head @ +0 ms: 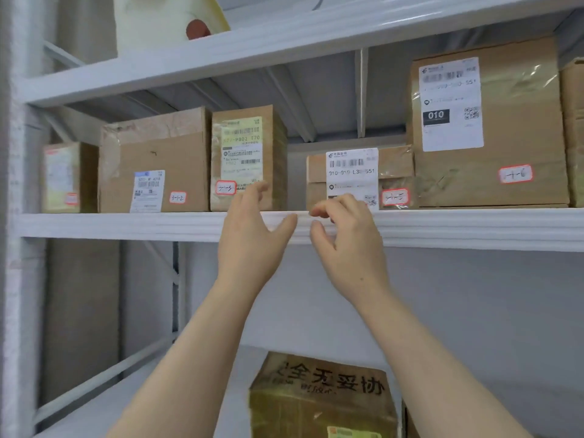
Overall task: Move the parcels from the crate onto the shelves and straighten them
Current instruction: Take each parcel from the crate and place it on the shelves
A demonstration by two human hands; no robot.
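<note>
At the far left of the frame a small parcel (61,177) is sitting on the middle shelf (126,222). Beside it a wide box (155,162) is standing close against an upright parcel (248,156) with a pale green label.

Your left hand (249,235) is reaching up in front of that upright parcel's lower right corner, fingers spread and relaxed, gripping nothing. Whether the fingertips are touching the cardboard I cannot tell. Just right of it a gap is showing in the row, and that gap is probably what you are dealing with.

Your right hand (347,235) is hovering at the shelf lip in front of the low parcel (357,175), fingers loosely curled and holding nothing. Further right a tall parcel (486,121) is standing close beside the low one. In the lower centre a printed parcel (322,393) is lying on the shelf below. The crate is not showing anywhere.

To straighten well, be laying flat fingers on bare cardboard rather than on the labels, which could peel. Be sliding, not lifting, and be bringing each front face flush with the shelf lip and its neighbours, label outward. If you are closing the gap, be pushing low on the side. The upright parcel looks narrow for its height and could tip.
</note>
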